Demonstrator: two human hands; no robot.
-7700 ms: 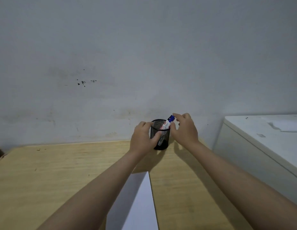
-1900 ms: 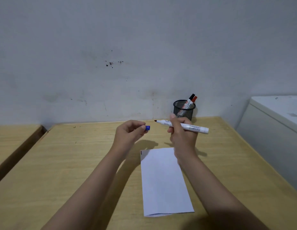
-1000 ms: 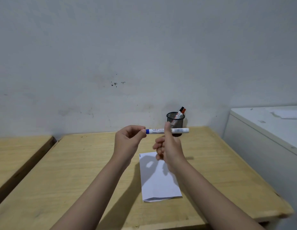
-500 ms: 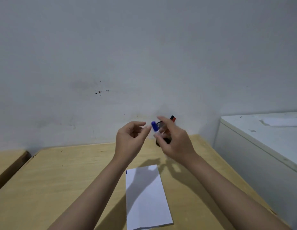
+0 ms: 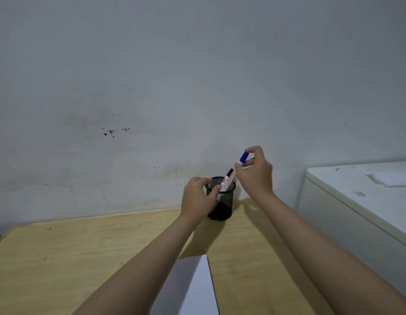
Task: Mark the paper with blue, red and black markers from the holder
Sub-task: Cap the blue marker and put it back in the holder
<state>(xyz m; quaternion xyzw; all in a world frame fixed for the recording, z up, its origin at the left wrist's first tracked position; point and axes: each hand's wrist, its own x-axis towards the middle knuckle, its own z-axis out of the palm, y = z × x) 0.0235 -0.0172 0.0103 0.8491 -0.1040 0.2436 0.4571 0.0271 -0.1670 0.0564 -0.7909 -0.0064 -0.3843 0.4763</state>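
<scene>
Two hands are seen in the head view, both at the holder (image 5: 220,198), which stands at the far edge of the table (image 5: 84,246), close to the wall (image 5: 197,76).

Head view, only one supplied:
- Left hand (image 5: 196,198): fingers curled vs. the holder's left side and rim, thumb near the rim. Prob. done to keep the light mesh cup steady while sth is dropped in. Exact contact pts can't be told; wrap is partial, not a full fist.
- Right hand (image 5: 256,170): blue marker (image 5: 240,161) is pinched near its capped end by thumb + first fingers, other fingers loosely bent. It's held above and just right of the rim, so prob. being lined up for return to the holder.
- Blue marker orientation: long axis steep, tilted. Blue cap is up and to the right, body runs down-left toward the holder mouth. Lower end is hidden behind the hand/other marker; whether it's already inside can't be told.
- A second marker (image 5: 228,179) is inside the holder, leaned right, dark/red cap end up. A third can't be made out here.
- Paper (image 5: 190,289): flat on the table, near edge of frame, btw the forearms, well apart from the holder. Any mark on it isn't visible here.

Judgement: blue step looks finished, red + black not yet begun. Next: release the blue one inside the rim w/o tipping the cup.
</scene>
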